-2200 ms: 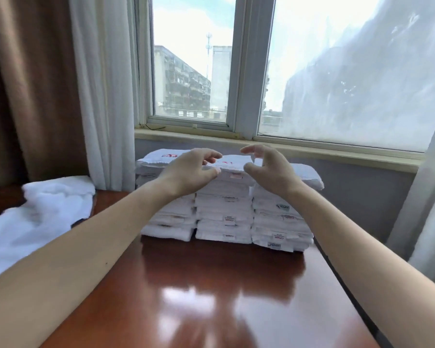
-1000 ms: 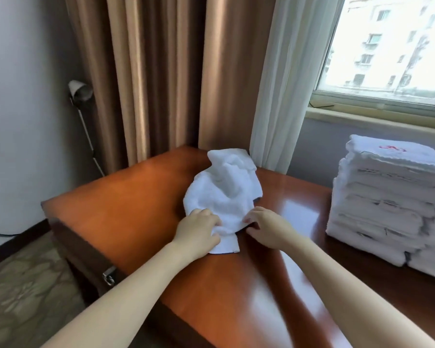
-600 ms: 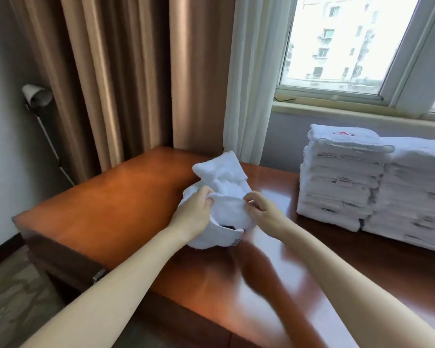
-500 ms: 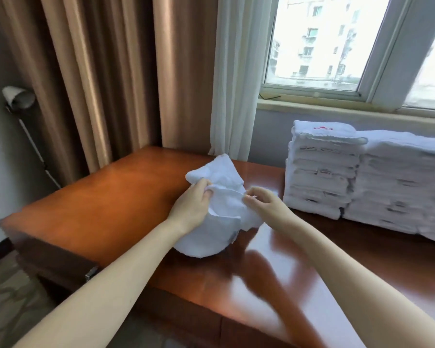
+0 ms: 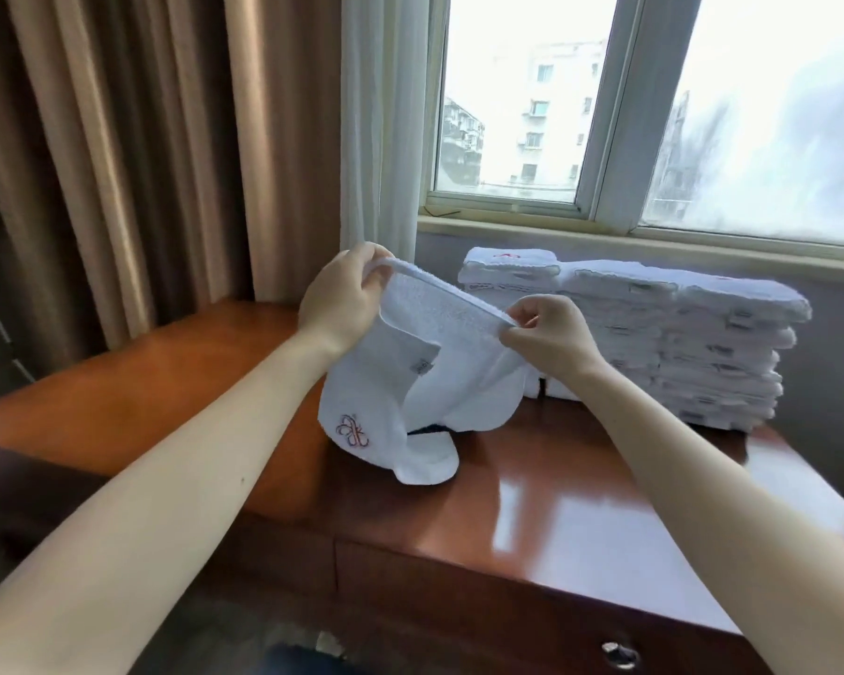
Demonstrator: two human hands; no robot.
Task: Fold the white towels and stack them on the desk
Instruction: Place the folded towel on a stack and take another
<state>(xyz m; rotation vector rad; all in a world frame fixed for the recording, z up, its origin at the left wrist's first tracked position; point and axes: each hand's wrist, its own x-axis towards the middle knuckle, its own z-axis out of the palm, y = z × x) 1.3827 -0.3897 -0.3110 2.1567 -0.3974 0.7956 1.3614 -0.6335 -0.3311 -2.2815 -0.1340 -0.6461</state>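
Observation:
A white towel (image 5: 386, 382) with a red embroidered mark hangs above the wooden desk (image 5: 556, 504), its lower end touching the top. My left hand (image 5: 342, 297) pinches one end of its upper edge. My right hand (image 5: 551, 333) pinches the same edge further right, so the hem stretches between them. Behind the towel, stacks of folded white towels (image 5: 654, 333) stand side by side at the back of the desk under the window.
Brown curtains (image 5: 142, 153) and a white sheer curtain (image 5: 381, 124) hang at the left behind the desk. The window sill (image 5: 654, 241) runs above the stacks. A drawer with a lock (image 5: 620, 652) shows at the desk's front.
Both hands left the stacks, took the crumpled towel at the desk's left and lifted it up, drawing its top edge out between them. The view swung back right.

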